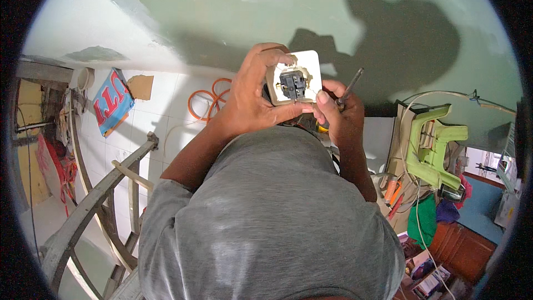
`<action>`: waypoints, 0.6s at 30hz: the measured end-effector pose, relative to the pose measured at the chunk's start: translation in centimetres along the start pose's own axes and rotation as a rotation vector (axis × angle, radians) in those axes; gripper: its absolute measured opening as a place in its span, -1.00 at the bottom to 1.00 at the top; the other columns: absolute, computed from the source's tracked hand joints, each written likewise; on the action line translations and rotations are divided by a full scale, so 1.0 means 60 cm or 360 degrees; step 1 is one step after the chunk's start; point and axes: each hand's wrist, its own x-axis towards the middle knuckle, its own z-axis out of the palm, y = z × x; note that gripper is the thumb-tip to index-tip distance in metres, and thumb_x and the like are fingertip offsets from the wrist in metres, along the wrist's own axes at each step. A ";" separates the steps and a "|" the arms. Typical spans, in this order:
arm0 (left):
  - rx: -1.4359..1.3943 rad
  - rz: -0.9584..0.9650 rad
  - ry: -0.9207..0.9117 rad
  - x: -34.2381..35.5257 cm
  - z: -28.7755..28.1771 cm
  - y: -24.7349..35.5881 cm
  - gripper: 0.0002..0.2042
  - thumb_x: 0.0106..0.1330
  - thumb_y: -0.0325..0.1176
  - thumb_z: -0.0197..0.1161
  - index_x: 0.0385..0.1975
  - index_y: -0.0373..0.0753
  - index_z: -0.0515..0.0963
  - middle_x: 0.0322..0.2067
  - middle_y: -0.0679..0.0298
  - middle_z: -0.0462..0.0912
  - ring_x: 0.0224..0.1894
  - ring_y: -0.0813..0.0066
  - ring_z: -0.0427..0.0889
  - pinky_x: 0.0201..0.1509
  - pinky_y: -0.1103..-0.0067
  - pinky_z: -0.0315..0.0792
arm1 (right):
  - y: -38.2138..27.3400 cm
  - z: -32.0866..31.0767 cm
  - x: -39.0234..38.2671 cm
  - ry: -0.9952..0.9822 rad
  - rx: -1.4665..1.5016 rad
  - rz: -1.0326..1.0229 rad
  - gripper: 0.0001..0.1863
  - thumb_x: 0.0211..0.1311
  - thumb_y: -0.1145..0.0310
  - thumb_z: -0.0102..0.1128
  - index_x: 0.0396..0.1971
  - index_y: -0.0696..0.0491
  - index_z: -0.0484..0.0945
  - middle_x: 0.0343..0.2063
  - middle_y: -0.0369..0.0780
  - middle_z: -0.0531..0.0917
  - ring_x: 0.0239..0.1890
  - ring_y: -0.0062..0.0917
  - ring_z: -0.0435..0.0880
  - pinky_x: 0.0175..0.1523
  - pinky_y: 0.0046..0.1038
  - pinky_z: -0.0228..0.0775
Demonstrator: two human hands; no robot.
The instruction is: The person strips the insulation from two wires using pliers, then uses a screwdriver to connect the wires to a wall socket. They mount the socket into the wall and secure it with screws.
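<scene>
My left hand (251,91) grips a white square electrical socket plate (312,65) by its left side, thumb below and fingers over the top. Its back faces me, showing a black socket mechanism (293,84) in the middle with small brass-coloured metal parts beside it. Close against the plate's lower right corner, my right hand (340,112) pinches thumb and finger together. What that pinch holds, perhaps a thin wire, is too small to tell. Tucked in the same hand is a screwdriver (352,83), its dark shaft slanting up to the right, away from the plate.
A ladder (91,200) stands at the left. Orange hose (208,100) lies coiled on white tiles behind my left forearm. To the right are a light green plastic stool (430,144), a pale cable (417,203) and an orange-handled tool (392,189). A green wall (250,5) is ahead.
</scene>
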 end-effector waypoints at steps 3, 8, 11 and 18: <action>0.0033 -0.0044 -0.0053 -0.003 0.003 -0.001 -0.21 -0.12 -0.28 0.75 0.15 -0.20 0.41 0.08 0.02 0.52 0.14 0.14 0.57 0.16 0.32 0.50 | -0.001 -0.004 0.002 0.0035 -0.0007 0.0113 -0.58 0.40 0.13 0.32 0.00 0.18 0.63 -0.48 -0.30 0.64 -0.47 -0.68 0.56 -0.37 -0.56 0.40; -0.0016 -0.0141 -0.0044 -0.001 0.007 0.009 -0.31 -0.08 -0.36 0.69 0.11 -0.20 0.47 0.02 0.00 0.59 0.13 0.03 0.58 0.17 0.26 0.49 | -0.005 -0.009 0.009 0.0046 -0.0104 0.0164 -0.61 0.40 0.16 0.31 0.00 0.17 0.64 -0.48 -0.30 0.65 -0.44 -0.68 0.57 -0.35 -0.58 0.39; -0.0025 -0.0202 -0.0038 -0.005 0.010 0.005 -0.32 -0.05 -0.38 0.68 0.12 -0.24 0.47 0.02 0.04 0.60 0.12 0.13 0.61 0.18 0.30 0.50 | -0.008 -0.008 0.010 0.0036 -0.0009 0.0215 -0.61 0.41 0.15 0.27 0.01 0.15 0.61 -0.46 -0.29 0.63 -0.45 -0.65 0.57 -0.36 -0.57 0.39; -0.0777 -0.0624 0.0186 -0.025 0.019 -0.021 -0.35 0.12 -0.45 0.62 0.19 -0.35 0.40 -0.01 0.17 0.64 0.06 0.45 0.63 0.17 0.46 0.52 | 0.060 -0.027 0.013 -0.0183 0.0970 0.0299 -0.66 0.30 0.34 0.12 0.04 0.06 0.36 -0.24 -0.16 0.57 -0.27 -0.46 0.56 -0.26 -0.36 0.46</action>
